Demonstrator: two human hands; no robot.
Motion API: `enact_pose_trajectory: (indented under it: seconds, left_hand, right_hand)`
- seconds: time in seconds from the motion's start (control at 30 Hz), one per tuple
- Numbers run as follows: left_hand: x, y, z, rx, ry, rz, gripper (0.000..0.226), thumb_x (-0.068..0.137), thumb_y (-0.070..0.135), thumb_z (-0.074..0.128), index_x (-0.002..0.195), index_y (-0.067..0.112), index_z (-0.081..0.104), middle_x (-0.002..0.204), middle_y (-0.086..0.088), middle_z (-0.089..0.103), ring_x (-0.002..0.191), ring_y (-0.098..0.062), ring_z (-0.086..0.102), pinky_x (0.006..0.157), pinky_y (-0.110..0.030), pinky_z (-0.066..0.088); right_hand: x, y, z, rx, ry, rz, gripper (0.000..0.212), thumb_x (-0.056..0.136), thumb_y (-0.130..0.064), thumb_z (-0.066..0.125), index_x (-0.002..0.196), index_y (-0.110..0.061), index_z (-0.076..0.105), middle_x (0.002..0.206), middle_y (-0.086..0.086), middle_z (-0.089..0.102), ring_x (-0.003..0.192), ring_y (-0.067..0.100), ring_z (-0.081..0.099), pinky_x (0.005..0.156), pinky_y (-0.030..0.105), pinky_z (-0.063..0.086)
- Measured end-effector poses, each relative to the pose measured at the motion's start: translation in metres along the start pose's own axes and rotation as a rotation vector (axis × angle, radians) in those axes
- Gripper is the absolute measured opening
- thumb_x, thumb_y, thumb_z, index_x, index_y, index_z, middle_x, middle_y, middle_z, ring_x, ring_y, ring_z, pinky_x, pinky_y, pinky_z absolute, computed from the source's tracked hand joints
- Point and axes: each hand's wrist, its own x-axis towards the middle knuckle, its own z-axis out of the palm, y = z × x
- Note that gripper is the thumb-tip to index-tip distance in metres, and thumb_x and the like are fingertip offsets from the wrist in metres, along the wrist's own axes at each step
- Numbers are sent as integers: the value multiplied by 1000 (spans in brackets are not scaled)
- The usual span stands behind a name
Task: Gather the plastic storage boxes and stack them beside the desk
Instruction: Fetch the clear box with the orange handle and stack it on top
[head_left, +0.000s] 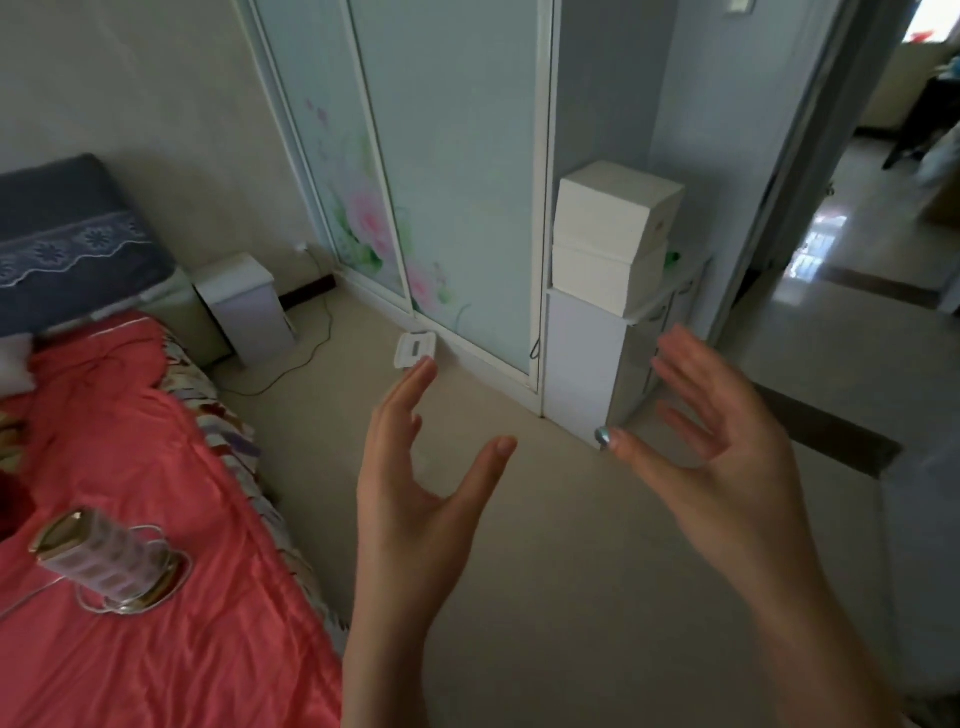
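Both hands empty, raised over the floor; two white boxes stacked on a cabinet at 1 o'clock.

The white boxes (615, 236) look opaque and plain, one on the other, upright, the upper turned slightly off the lower; material cannot be confirmed. They sit on the white cabinet (582, 364) beside the sliding wardrobe doors (441, 171). Left hand (415, 499) and right hand (722, 452) are open, fingers spread, palms facing each other, grasping nothing, well short of the stack. A red bedspread (156, 519) lies at 9 o'clock, a small white flat item (414, 349) on the floor at 12.
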Motion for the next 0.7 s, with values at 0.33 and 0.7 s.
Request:
enact_pose_trajectory:
  seconds: [0.33,0.7]
  left_hand:
    - [99,-61,5,41,21,-12,67,76,36,75,136,33,45,138,21,49,132,1,44,106,-30,41]
    - [218,-138,51,142,123,-27,67,79,38,77,138,33,45,140,17,50,132,-2,45,106,-33,42]
  right_hand:
    - [95,40,62,-11,-53,23,88,70,-15,85,145,-33,43,142,-23,51,132,-4,46,106,19,40]
    - [246,115,109,39,-155,23,85,71,-8,82,145,-27,44,142,-18,52,129,-6,48,103,23,46]
